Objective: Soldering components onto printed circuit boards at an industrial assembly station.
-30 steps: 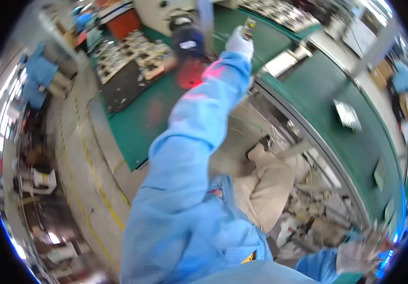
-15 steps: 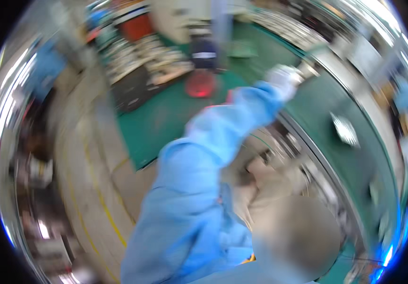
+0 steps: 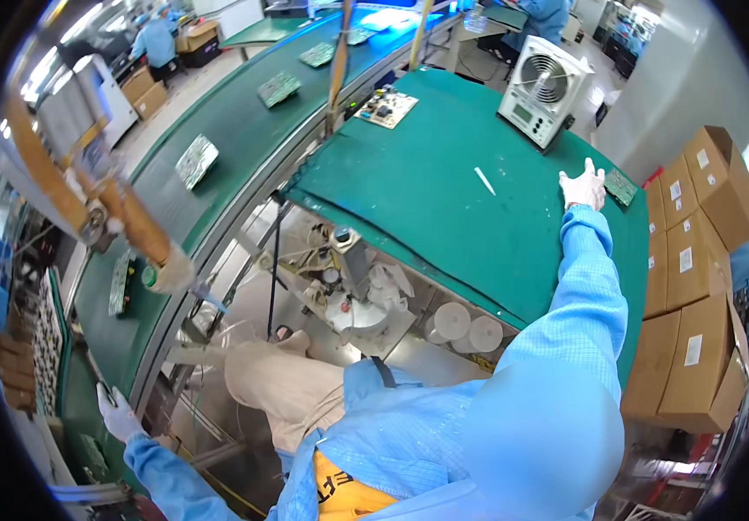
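Reaching out with both arms spread wide, the person sits between two green surfaces, blue-sleeved and white-gloved. Nearest the camera, the left hand [image 3: 117, 412] rests low at the edge of the long green conveyor belt [image 3: 236, 139]; it seems to close around something small and dark, though whether the fingers pinch it or only lie on it cannot be told at this size. Just up the belt from that hand lies a narrow green circuit board [image 3: 120, 282], and a second squarer board [image 3: 196, 160] sits further along.

Across the body, the right hand [image 3: 583, 186] lies on the far right part of the green-matted workbench [image 3: 444, 200], fingers spread and stretched toward a small green circuit board [image 3: 621, 186] lying at the bench's very edge, just beside the fingertips but not yet gripped. To take it well, my judgement is that the fingers should come over the board's two long edges and lift it by those edges, keeping off its face, and draw it inward so it does not slide off toward the stacked brown cardboard boxes [image 3: 691, 260].

Beyond the hand stands a white box-shaped benchtop fan unit [image 3: 541, 91]. Farther off, other workers in blue bend over distant stations.
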